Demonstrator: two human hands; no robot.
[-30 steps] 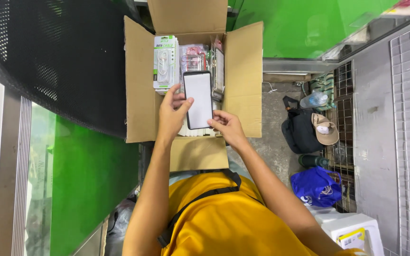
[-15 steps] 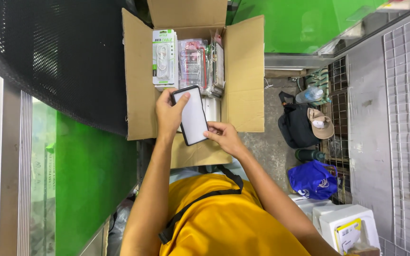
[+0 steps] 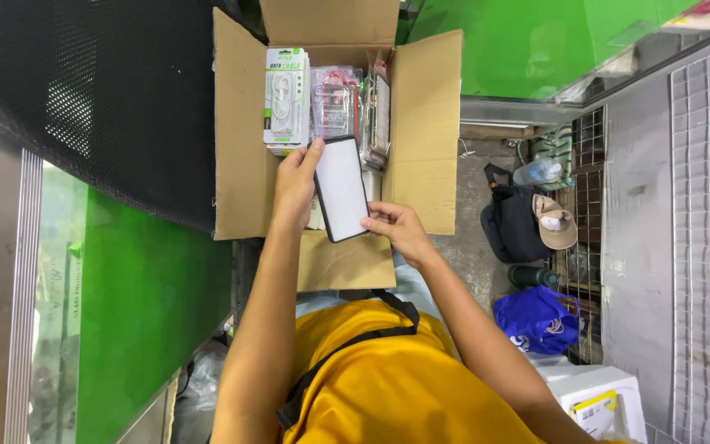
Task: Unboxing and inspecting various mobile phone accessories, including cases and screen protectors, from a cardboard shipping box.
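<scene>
I hold a flat phone-shaped item (image 3: 340, 187), white with a black rim, over an open cardboard box (image 3: 242, 123). My left hand (image 3: 293, 187) grips its left edge with the fingers near the top corner. My right hand (image 3: 396, 228) pinches its lower right corner. Inside the box stand a white-and-green cable package (image 3: 285, 94) and several clear plastic packs (image 3: 334, 103) with reddish contents, just beyond the item.
A black mesh panel (image 3: 84, 90) lies to the left, green panels (image 3: 149, 329) below and behind it. On the floor at right are a black bag (image 3: 513, 230) with a tan cap (image 3: 556, 224), a water bottle (image 3: 536, 173), a blue bag (image 3: 540, 319) and a white box (image 3: 593, 395).
The flat item was lowered and tilted toward me half a second ago; now it is raised back toward the box's contents, nearly upright, both hands still on it.
</scene>
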